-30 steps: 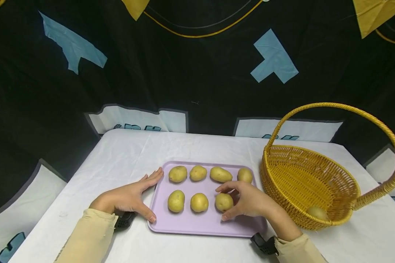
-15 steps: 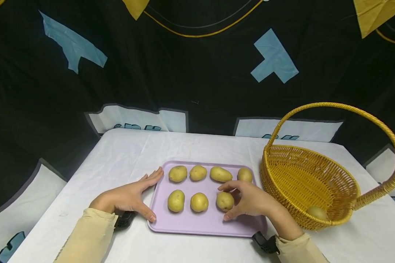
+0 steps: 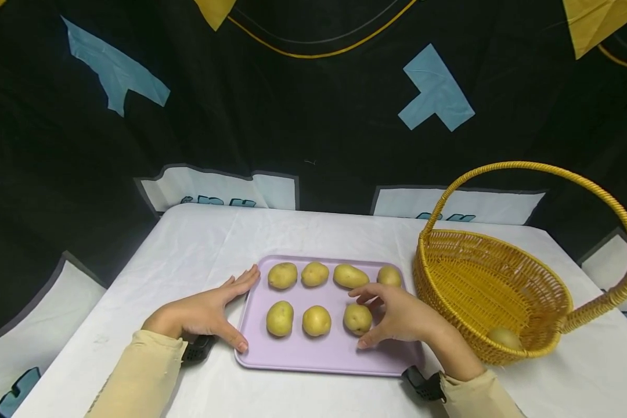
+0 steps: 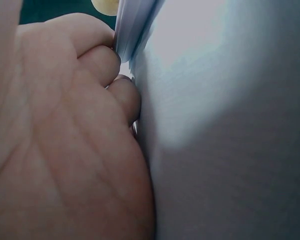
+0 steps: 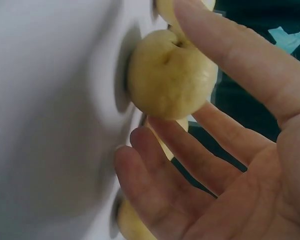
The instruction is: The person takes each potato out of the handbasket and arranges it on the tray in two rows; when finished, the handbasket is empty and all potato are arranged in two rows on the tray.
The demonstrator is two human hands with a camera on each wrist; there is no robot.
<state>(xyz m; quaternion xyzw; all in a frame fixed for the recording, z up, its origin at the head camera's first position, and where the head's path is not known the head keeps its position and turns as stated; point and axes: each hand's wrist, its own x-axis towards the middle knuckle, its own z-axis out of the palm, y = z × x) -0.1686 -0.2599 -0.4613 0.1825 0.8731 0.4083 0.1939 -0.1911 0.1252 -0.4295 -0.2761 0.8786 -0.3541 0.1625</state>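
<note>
On the purple tray (image 3: 324,359), several yellow potatoes lie in two rows. My right hand (image 3: 394,316) is spread loosely around the right-end potato (image 3: 357,319) of the front row, thumb in front and fingers behind. In the right wrist view, this potato (image 5: 167,77) rests on the tray between the thumb and relaxed fingers; whether a fingertip touches it is hard to tell. At the tray's left edge, my left hand (image 3: 204,313) rests with thumb and fingers spread along the rim. The left wrist view shows fingers (image 4: 97,65) against the tray's side.
A yellow wicker basket (image 3: 480,244) with a tall arched handle (image 3: 533,166) stands right of the tray, with one potato (image 3: 504,338) inside. White cloth covers the table (image 3: 204,244). Behind it hangs a dark backdrop (image 3: 313,133).
My right hand has shifted slightly right, and the front-row right-end potato has moved a little the same way. The left hand, the tray and the other potatoes stay put.
</note>
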